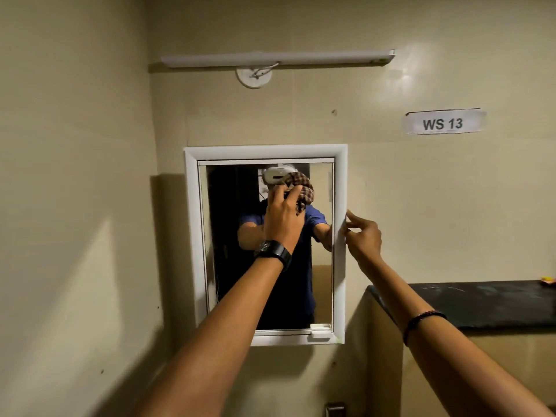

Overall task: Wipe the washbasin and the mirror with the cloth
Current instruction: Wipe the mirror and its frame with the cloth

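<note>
A white-framed mirror hangs on the beige wall straight ahead. My left hand, a black watch on its wrist, presses a bunched brown checked cloth against the upper middle of the glass, fingers curled around it. My right hand grips the right edge of the mirror frame about halfway up, thumb and fingers on the white moulding. The washbasin is out of view below.
A dark stone ledge juts out at the right, level with the mirror's lower half, with a small yellow object at its far end. A tube light runs above the mirror. A paper sign reading WS 13 is stuck on the wall.
</note>
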